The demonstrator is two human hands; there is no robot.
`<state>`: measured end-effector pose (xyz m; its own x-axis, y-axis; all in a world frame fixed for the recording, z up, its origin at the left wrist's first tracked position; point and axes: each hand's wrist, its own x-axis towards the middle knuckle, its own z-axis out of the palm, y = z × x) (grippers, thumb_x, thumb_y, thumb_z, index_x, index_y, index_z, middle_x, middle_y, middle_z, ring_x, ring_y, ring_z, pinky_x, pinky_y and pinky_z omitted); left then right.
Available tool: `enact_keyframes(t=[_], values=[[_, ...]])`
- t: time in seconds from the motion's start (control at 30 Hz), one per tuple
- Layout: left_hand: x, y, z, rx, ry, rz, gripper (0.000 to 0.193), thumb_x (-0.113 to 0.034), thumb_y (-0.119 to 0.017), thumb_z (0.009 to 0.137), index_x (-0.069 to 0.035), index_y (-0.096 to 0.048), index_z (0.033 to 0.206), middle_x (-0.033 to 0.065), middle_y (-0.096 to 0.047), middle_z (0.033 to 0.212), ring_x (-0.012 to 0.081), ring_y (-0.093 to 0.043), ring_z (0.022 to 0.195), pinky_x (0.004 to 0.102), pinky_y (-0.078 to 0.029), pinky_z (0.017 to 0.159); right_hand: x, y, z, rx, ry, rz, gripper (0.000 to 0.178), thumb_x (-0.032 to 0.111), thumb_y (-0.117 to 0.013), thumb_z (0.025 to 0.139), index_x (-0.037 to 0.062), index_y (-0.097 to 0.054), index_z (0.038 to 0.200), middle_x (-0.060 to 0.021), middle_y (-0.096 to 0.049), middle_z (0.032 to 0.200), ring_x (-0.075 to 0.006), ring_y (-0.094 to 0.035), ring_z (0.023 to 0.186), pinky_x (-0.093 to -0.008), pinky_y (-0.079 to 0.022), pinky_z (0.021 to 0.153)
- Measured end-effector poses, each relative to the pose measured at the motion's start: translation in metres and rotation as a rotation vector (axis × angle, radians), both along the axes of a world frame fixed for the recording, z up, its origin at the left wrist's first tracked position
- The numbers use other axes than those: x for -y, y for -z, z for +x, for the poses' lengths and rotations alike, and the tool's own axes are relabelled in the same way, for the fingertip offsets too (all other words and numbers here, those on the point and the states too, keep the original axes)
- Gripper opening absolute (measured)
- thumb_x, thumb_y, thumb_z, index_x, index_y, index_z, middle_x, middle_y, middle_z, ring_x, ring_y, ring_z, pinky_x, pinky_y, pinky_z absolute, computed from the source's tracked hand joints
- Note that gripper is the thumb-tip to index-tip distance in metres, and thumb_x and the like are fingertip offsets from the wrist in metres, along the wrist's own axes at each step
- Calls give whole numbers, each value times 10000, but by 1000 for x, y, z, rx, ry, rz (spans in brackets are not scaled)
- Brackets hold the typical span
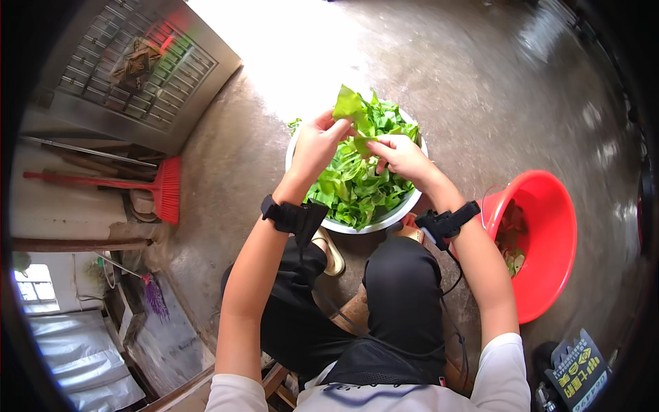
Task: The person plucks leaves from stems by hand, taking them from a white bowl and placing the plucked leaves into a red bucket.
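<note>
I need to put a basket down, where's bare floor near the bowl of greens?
Bare concrete floor lies beyond the metal bowl and between it and the red broom. Crowded: both hands over the greens, the red basin close right.

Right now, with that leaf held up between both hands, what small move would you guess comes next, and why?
Probably pulling the hands apart to tear the leaf. The left hand pinches it from one side and the right hand from the other, above a metal bowl full of greens, and a red basin of scraps sits at the right.
</note>
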<state>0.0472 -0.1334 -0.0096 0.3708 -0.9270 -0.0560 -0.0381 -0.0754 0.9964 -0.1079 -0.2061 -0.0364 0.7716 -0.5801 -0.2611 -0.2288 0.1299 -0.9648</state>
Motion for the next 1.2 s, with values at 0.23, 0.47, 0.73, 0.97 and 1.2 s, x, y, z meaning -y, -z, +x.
enact_keyframes(t=[0.23,0.47,0.73,0.97,1.2], values=[[-34,20,3,496,-250,48,436,-116,-602,757,-34,-415,1143,94,-542,984,159,-545,860,261,-456,670,6,32,-22,13,143,-165,180,144,-555,812,-19,-583,885,-17,-580,697,-64,-456,474,-213,-386,460],[-38,13,-1,688,-125,-16,349,-57,-572,750,-29,-471,1082,86,-541,1017,151,-539,897,266,-458,678,7,39,-49,186,270,-273,165,-9,-520,800,-30,-593,947,-24,-588,770,-72,-518,616,-196,-425,538],[-38,-3,12,497,-410,-150,269,-12,-509,720,9,-530,988,101,-571,937,157,-548,797,260,-457,609,4,-1,-34,-142,6,-220,205,138,-545,774,-30,-607,875,-91,-616,692,-129,-547,597,-267,-449,574],[-41,4,19,509,-439,-105,186,-42,-524,716,13,-569,888,98,-599,797,161,-561,712,274,-449,622,11,-11,-8,186,191,-272,242,45,-512,796,-47,-583,1008,-80,-642,801,-63,-497,522,-196,-415,487],[-40,2,15,383,-424,68,173,-47,-542,726,13,-565,886,82,-595,830,123,-555,737,240,-450,659,13,10,-13,167,70,-93,243,139,-508,836,48,-582,1048,12,-621,876,-40,-464,604,-172,-371,514]])
